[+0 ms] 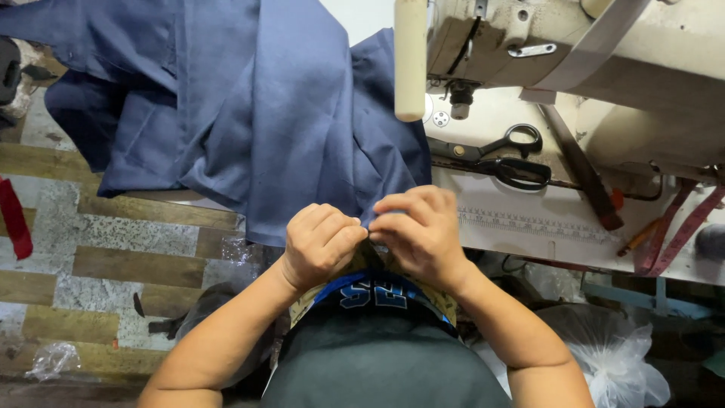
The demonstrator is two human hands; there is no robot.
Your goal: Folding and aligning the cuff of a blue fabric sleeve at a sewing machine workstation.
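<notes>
The blue fabric [287, 128] spills off the bench [529, 219] just left of the sewing machine [574, 68]. Its lower edge is pinched between the curled fingers of the left hand [321, 243] and right hand [423, 230], knuckles touching. Black scissors [506, 155] lie below the machine.

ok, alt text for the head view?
Both hands, left and right, pinch the edge of a blue cloth close to the person's body. The cloth drapes over a sewing table, where black scissors lie beside a cream sewing machine.
</notes>
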